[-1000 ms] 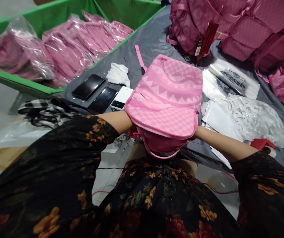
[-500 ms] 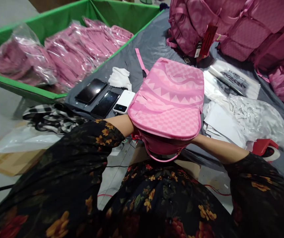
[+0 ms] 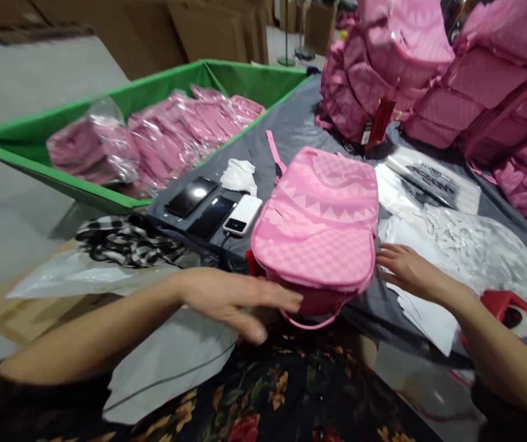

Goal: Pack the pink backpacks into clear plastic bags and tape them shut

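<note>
Where the pink backpack [image 3: 318, 227] lies before me on the table [image 3: 297, 116], my empty left hand [image 3: 238, 301] stretches flat, thumb apart, at its near edge; my empty right hand [image 3: 403, 267] reaches beside it, fingers loosely extended.

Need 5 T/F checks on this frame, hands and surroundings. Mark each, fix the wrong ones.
1. The pink backpack lies on a dark grey surface. True.
2. The left hand is hidden inside the backpack. False: it is in plain view at the backpack's near end, fingers extended.
3. The right hand is beside the backpack's right edge. True.
4. The white device with a lit display is nearer the backpack than the two dark phones. True.
5. The black-and-white checked cloth is right of the backpack. False: it is to the left, below the green bin in the picture.
</note>
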Tool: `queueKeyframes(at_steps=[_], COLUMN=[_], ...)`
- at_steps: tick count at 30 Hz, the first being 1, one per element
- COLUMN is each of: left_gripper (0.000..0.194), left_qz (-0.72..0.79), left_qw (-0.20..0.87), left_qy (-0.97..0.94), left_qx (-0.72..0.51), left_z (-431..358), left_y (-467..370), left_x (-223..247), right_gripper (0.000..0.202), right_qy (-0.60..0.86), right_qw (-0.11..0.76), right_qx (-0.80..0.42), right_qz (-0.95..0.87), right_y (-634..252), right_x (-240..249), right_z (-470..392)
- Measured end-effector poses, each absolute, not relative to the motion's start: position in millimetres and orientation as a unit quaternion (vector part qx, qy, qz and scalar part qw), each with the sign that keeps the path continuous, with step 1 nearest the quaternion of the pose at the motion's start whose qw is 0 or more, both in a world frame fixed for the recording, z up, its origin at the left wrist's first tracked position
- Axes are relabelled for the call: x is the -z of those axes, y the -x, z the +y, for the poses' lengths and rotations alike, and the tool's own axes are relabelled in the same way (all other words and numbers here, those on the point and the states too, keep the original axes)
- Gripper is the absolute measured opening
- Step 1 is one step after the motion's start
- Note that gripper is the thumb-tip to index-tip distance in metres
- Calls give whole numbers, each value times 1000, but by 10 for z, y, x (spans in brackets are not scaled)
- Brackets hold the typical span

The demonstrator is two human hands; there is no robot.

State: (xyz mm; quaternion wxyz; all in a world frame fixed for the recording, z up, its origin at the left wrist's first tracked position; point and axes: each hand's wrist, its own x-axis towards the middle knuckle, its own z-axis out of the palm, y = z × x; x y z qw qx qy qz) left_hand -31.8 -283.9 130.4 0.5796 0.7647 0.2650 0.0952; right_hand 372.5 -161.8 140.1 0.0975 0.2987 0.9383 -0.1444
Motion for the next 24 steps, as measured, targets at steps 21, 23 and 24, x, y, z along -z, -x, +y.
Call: queueKeyframes(at_steps=[21,23,24], left_gripper=[61,46,38], left_qz=[474,487,495], left_qw=[511,494,487], left_qy=[-402,-436,-456], left_qx=[-594,-573,-556], left_z=[-1505,-1450,-1441], left_y=[141,252,315], left_x=[171,129,98], right_gripper=[39,34,32], right_qy=[-169,-148,-142], right_qw=[-20,14,30], right_qx=[13,-10,-20], right_qz=[985,989,989], right_y=[-1266,-1139,-1097], right_x=[-906,-888,-893], right_z=[-699,-652,-636])
